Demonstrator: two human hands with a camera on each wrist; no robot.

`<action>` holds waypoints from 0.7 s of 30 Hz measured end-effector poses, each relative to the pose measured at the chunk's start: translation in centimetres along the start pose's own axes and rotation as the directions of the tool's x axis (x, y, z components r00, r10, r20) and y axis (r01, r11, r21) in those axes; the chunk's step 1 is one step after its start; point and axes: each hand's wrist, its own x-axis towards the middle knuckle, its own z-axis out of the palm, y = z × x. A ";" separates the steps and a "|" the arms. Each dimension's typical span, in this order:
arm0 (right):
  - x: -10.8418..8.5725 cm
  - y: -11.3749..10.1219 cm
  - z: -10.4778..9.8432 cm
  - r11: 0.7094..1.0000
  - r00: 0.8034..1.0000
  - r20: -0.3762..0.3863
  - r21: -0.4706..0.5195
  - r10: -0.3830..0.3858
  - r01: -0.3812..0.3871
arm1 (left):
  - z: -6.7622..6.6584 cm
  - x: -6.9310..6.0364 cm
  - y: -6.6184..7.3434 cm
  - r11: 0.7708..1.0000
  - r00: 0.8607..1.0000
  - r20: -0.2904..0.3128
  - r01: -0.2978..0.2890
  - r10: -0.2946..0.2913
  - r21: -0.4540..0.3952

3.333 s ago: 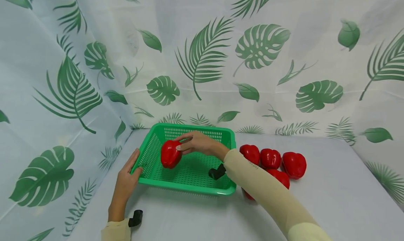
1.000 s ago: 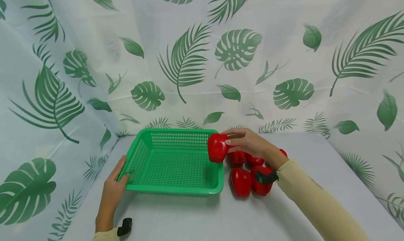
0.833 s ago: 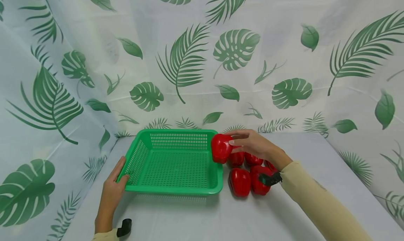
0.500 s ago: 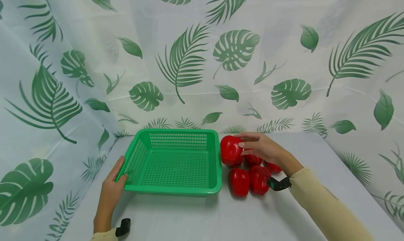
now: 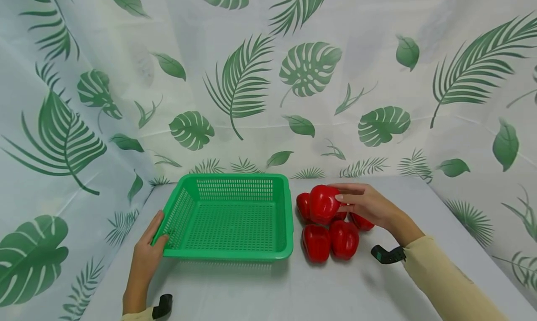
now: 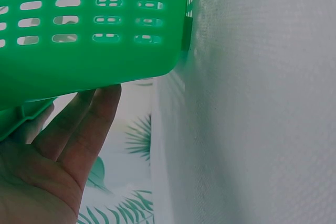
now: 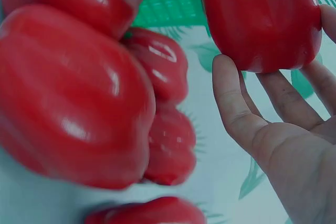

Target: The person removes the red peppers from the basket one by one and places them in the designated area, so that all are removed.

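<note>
My right hand [image 5: 369,206] pinches a red bell pepper [image 5: 324,204] between thumb and fingertips, just above several other peppers. Seen from the right wrist, the held pepper [image 7: 262,19] sits at the fingertips, its lower end towards the palm. Two peppers lie in front, a near-left pepper [image 5: 316,244] and a near-right pepper [image 5: 345,239]. Others are partly covered behind, such as a left pepper [image 5: 303,206]. My left hand [image 5: 147,253] grips the left rim of a green plastic basket [image 5: 228,254], with no pepper inside. In the left wrist view, fingers [image 6: 86,135] touch the basket's underside.
The basket's right wall [image 5: 289,213] stands close beside the peppers. A white cloth [image 5: 235,293] covers the table. Behind and at the left hang leaf-printed curtains [image 5: 251,153]. A black wrist camera [image 5: 388,254] sits on the right forearm.
My right hand has carried the pepper from inside the basket out over its right rim, to above the other peppers. The left hand keeps its grip on the basket. The head view has shifted.
</note>
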 end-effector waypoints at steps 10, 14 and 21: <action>-3.0 0.6 -2.4 0.999 0.999 -0.048 -0.031 0.016 -0.018 | -0.1 -0.2 -0.1 1.000 1.000 0.005 -0.010 0.010 0.015; -4.1 0.7 -3.2 0.999 0.998 -0.063 -0.040 0.020 -0.023 | -0.2 -0.4 -0.2 1.000 1.000 0.010 -0.006 0.006 0.015; -5.9 1.1 -4.6 0.998 0.997 -0.073 -0.055 -0.010 0.006 | -0.1 -0.4 -0.1 0.999 0.999 0.006 -0.035 0.035 -0.003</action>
